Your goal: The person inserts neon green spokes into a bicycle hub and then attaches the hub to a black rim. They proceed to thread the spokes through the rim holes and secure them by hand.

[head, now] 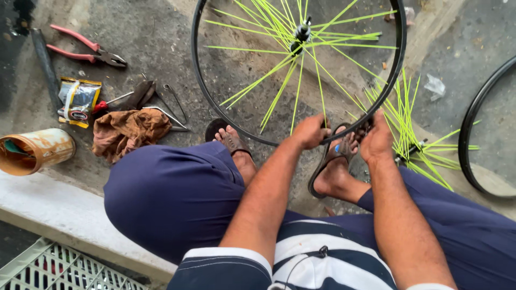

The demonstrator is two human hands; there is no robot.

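both hands are gripping the black wheel rim [207, 102] at its near edge, left hand [310, 130] and right hand [376, 140] closed around it, steadying it upright against the sandalled feet [336, 156].

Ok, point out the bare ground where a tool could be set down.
Bare concrete lies between the red-handled pliers and the black wheel rim, and right of the rim near the white scrap. It is crowded around the brown rag, and where both hands grip beside loose green spokes.

Your wheel rim [214, 102] is black with neon yellow-green spokes [279, 64]; your pliers [86, 49] have red handles, your shorts [172, 198] are navy.
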